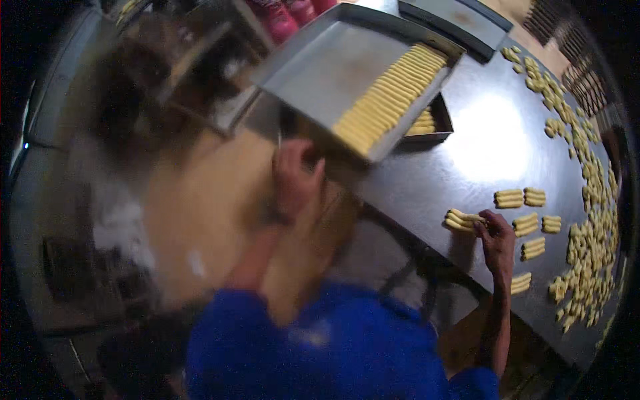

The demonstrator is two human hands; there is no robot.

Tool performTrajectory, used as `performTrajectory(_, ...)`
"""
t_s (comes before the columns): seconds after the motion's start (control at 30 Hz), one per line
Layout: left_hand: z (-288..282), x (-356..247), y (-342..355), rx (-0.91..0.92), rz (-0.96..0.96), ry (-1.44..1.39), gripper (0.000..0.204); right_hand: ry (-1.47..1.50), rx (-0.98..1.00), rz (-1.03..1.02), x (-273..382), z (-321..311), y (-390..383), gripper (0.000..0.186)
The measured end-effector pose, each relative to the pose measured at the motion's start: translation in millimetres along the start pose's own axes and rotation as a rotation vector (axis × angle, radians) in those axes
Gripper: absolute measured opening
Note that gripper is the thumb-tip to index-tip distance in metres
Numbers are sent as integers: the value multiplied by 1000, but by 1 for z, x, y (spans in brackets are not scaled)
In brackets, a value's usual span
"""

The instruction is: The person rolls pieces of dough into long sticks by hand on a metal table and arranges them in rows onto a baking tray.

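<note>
My right hand is over the near edge of the metal table, its thumb and fingers pinched on the end of a small row of pale yellow dough sticks. Several similar short rows of dough sticks lie just right of it on the steel. My left hand is off the table, below the near corner of a large metal tray, slightly blurred. Its fingers are curved and apart from the thumb, with nothing visible between them. Inside the tray, a long, close row of dough sticks fills the right side.
Under the large tray, a second tray with dough sticks partly shows. Many loose dough pieces spread along the table's far right side. Dark metal racks stand at the upper right. Pink objects sit behind the tray.
</note>
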State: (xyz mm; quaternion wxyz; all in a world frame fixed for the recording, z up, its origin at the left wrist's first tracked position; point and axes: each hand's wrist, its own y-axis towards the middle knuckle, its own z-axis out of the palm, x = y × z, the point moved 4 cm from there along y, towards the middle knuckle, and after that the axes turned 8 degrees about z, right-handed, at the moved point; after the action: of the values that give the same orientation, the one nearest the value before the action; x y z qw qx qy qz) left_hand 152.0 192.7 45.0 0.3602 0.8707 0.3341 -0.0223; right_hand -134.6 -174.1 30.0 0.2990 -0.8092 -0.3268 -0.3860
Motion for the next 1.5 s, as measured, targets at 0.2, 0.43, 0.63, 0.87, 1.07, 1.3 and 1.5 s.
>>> performTrajectory(0.2,27,48,7,350,8,164,15,26,-20,-12,35,-22,-10,29)
performTrajectory(0.43,49,-48,-12,291,324,-210,7,-30,-114,-4,52,-51,-28,29)
performTrajectory(0.63,39,-139,-13,394,312,-254,19,-164,-98,-10,61,-61,-41,29)
performTrajectory(0.87,6,-153,30,183,267,-56,34,-240,-32,23,82,-66,-50,26)
performTrajectory(1.07,16,-123,36,384,221,-280,28,-286,-26,-48,117,-68,-54,26)
performTrajectory(1.3,-12,-156,36,362,-300,-1180,43,-336,98,-198,190,-53,-46,28)
performTrajectory(1.5,-3,-170,65,296,-699,-1864,51,67,124,-209,256,-14,-14,27)
